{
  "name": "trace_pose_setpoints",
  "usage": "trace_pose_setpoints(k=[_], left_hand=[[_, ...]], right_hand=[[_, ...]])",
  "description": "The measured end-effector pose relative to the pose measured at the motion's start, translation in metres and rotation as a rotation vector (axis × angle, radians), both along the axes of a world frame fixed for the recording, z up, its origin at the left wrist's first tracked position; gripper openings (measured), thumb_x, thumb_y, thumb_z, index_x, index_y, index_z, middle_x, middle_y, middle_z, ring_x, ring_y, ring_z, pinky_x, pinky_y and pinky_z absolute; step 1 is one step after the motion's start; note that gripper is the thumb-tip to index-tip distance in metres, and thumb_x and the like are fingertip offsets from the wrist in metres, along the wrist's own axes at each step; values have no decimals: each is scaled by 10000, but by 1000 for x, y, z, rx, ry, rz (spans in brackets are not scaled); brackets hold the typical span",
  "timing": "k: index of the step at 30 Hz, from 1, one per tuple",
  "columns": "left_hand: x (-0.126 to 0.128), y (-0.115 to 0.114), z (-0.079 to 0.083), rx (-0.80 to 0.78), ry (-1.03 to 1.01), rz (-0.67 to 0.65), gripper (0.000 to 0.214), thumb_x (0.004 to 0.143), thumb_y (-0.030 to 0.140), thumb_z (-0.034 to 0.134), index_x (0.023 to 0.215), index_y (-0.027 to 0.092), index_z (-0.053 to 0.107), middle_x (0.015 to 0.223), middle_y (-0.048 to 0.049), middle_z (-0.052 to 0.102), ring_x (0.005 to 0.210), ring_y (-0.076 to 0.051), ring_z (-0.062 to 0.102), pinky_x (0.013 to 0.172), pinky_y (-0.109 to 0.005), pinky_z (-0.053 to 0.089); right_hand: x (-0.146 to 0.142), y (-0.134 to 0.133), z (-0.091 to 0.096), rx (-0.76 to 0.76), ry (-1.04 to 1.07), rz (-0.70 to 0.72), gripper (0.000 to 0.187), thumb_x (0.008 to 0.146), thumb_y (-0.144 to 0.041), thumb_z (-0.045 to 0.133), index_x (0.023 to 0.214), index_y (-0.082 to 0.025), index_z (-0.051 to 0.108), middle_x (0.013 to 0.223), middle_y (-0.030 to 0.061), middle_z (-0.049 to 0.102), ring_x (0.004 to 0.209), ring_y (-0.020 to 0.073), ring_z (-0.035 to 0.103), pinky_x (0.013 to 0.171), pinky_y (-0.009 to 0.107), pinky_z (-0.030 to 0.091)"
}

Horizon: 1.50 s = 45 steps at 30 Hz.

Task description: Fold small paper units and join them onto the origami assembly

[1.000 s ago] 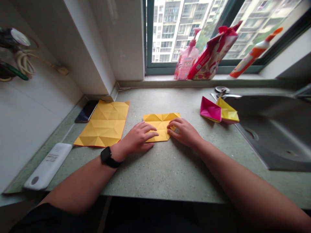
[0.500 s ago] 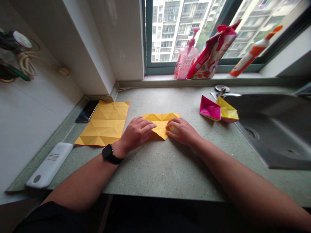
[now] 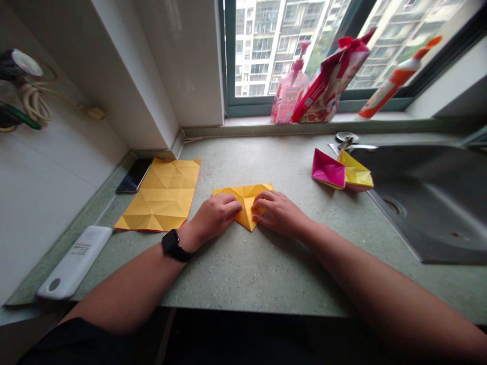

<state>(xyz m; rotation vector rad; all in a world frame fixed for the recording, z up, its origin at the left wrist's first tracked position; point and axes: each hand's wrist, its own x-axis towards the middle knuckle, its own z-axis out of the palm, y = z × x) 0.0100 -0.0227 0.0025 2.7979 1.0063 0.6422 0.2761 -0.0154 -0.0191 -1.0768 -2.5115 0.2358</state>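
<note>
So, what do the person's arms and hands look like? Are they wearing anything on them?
The left hand and right hand are bare, with no gloves. A black smartwatch on a black strap sits on the left wrist. Both the left forearm and right forearm show no sleeve. Dark clothing appears only at the bottom edge of the view.

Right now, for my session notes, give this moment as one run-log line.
left hand: on folded yellow paper | right hand: on same paper | left of them: creased yellow sheet
</note>
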Motion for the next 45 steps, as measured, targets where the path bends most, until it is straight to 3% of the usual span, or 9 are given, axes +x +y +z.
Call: trace_pose_setpoints(k=[8, 11, 14, 19, 24, 33, 38, 45], left_hand=[[2, -9, 0, -121, 36, -117, 205, 1082, 248, 608, 1230, 218, 746, 1270, -112, 730, 1137, -251, 700, 975, -408, 585], [0, -10, -1, -136, 47, -133, 242, 1078, 293, 637, 1287, 249, 752, 1344, -125, 697, 1189, -273, 686, 1001, -438, 591], [-2, -11, -1, -147, 60, -165, 288, 1064, 320, 675, 1336, 273, 756, 1376, -137, 673, 1249, -298, 662, 1057, -477, 580], [-4, -12, 2, -136, 90, -215, 334, 1050, 408, 710, 1358, 293, 768, 1457, -168, 635, 1352, -343, 613, 1182, -597, 496], [-4, -14, 3, -150, 122, -186, 335, 1045, 420, 718, 1362, 322, 767, 1494, -163, 625, 1397, -367, 589, 1200, -666, 456], [-4, -14, 6, -80, 142, -55, 230, 1063, 389, 697, 1259, 373, 817, 1387, -93, 682, 1369, -326, 594, 1263, -727, 336], [-17, -3, 8, -64, 138, 122, 204, 1069, 383, 674, 1124, 335, 865, 1344, -108, 698, 1293, -329, 616, 1227, -719, 377], [-38, 12, 1, 54, 159, 310, 248, 1062, 403, 661, 1046, 281, 877, 1337, -118, 709, 1235, -337, 609, 1111, -607, 489]], right_hand=[[6, 3, 0, 40, -22, -105, 115, 952, -301, 777, 1060, -271, 749, 1139, 80, 764, 1037, 280, 704, 930, 460, 543], [6, 4, -3, 46, 10, -87, 229, 976, -255, 737, 1198, -302, 768, 1184, 79, 768, 1074, 277, 706, 943, 460, 554], [4, 4, -3, 28, 4, -55, 213, 1016, -232, 683, 1167, -323, 801, 1180, 71, 772, 1050, 258, 712, 926, 444, 556], [-1, -1, 0, 25, -35, -76, 127, 986, -348, 764, 1098, -297, 797, 1181, 89, 760, 1074, 293, 701, 949, 482, 545], [-2, -3, -2, 44, -61, -116, 295, 945, -411, 808, 1220, -312, 772, 1224, 96, 750, 1110, 315, 684, 939, 494, 536], [-3, -4, -2, 33, -74, -123, 243, 958, -394, 808, 1189, -320, 806, 1212, 97, 742, 1109, 310, 685, 937, 488, 543], [-4, -5, -2, 34, -80, -125, 219, 962, -398, 810, 1168, -323, 803, 1212, 97, 746, 1107, 314, 684, 912, 482, 556], [-4, -4, 0, 23, -100, -124, 245, 970, -416, 809, 1192, -315, 804, 1218, 103, 750, 1108, 310, 690, 917, 475, 559]])
